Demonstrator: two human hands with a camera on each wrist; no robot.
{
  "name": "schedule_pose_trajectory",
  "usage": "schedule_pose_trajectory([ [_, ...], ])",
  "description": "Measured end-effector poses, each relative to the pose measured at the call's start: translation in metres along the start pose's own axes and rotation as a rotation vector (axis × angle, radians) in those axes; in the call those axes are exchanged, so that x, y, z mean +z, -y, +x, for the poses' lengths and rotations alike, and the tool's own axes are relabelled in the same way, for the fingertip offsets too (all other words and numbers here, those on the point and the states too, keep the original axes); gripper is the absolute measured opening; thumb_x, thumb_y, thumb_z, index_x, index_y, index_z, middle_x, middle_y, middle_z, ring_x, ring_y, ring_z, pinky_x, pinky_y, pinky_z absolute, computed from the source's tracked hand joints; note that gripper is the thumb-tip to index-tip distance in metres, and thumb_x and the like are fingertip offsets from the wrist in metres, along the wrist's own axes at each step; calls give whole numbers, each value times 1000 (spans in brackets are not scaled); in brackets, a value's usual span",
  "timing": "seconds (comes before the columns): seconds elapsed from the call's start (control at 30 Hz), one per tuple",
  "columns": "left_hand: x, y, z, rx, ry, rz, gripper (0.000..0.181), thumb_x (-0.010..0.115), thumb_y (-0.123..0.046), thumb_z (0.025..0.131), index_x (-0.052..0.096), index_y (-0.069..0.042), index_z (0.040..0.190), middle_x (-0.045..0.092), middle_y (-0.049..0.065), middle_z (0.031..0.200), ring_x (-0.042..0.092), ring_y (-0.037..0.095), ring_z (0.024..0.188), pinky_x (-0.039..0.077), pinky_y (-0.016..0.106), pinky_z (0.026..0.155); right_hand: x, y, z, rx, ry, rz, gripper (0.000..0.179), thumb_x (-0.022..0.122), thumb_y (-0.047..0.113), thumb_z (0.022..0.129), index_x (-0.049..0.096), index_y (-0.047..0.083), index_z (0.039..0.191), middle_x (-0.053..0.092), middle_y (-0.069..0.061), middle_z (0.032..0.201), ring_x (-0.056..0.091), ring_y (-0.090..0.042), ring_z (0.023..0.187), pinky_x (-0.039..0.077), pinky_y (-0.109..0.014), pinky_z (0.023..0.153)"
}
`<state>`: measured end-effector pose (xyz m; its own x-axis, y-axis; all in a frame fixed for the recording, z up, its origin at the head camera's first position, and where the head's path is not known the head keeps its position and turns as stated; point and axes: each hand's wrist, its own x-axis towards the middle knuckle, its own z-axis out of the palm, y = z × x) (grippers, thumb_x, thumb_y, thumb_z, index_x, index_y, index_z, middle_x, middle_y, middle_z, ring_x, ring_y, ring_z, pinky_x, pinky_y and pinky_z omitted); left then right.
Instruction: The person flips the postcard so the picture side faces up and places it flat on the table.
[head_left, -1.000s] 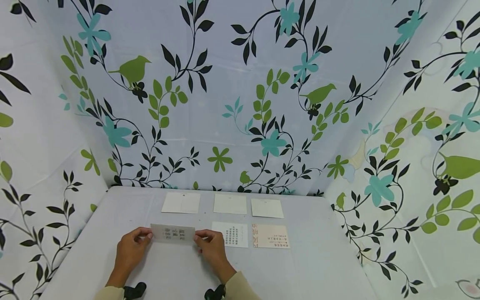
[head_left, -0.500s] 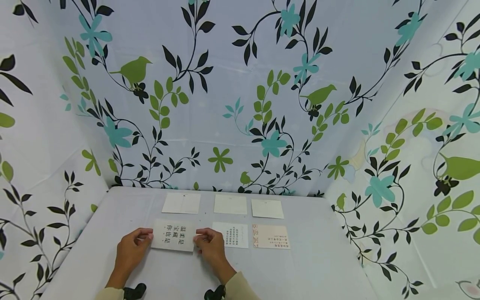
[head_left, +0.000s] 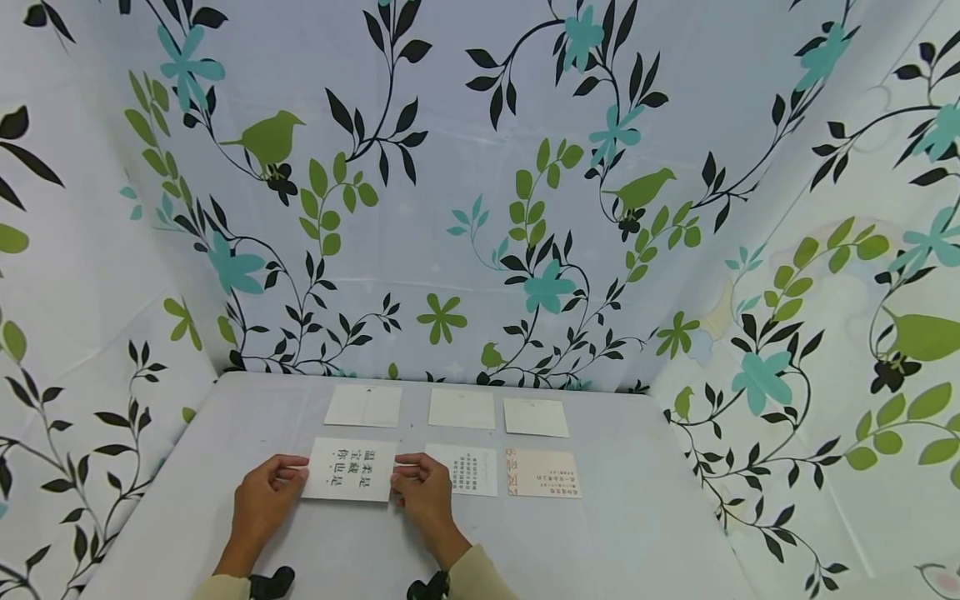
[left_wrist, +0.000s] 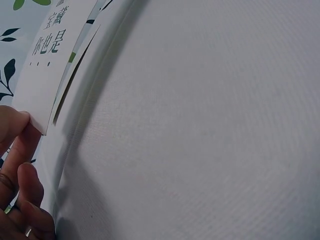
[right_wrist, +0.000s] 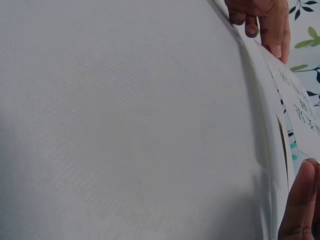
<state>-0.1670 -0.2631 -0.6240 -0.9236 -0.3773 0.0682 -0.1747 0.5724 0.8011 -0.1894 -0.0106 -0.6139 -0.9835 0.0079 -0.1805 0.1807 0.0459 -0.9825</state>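
A white card (head_left: 349,469) printed with dark Chinese characters is held between both hands in the head view, its printed face up toward the camera. At its left edge my left hand (head_left: 267,500) pinches it between thumb and fingertips. My right hand (head_left: 425,497) pinches the opposite edge. In the left wrist view the same card (left_wrist: 47,65) slants over the table, one corner between left thumb and finger. From the right wrist, the card (right_wrist: 295,107) spans between both hands, its lower corner at the right fingertips.
Right of the held card lie a white card (head_left: 461,470) with small dark text and a cream card (head_left: 543,473) with orange print. Behind them, a row of pale cards (head_left: 363,406), (head_left: 461,409), (head_left: 536,417) lies on the white table (head_left: 615,533). Patterned cloth (head_left: 420,208) encloses the far side.
The card has turned from a steep, shaded tilt, seen as a narrow strip, to show its full printed face. Both hands keep nearly the same place and grip.
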Motion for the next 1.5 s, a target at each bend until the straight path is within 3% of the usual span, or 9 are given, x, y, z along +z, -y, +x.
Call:
schedule_pose_trajectory([
  [0.33,-1,0,0,31,-48,35,19,75,-14,96,79,-12,115,79,10,98,59,12,75,43,26,65,0,0,0,6,37,-64,34,75,-1,89,80,19,115,77,3,97,69,-11,78,58,-27,61],
  [0.7,1,3,0,32,-50,68,22,71,-13,97,78,-7,117,77,12,97,60,19,79,41,28,65,3,-1,0,18,44,-133,35,78,2,89,80,20,119,77,5,103,65,-9,74,56,-24,60],
  [1.5,3,10,-1,43,-80,122,24,72,-14,95,78,-11,118,80,12,98,59,17,74,39,27,59,7,-2,-1,11,78,-173,33,79,5,91,77,17,122,80,1,118,73,-10,79,58,-26,61],
])
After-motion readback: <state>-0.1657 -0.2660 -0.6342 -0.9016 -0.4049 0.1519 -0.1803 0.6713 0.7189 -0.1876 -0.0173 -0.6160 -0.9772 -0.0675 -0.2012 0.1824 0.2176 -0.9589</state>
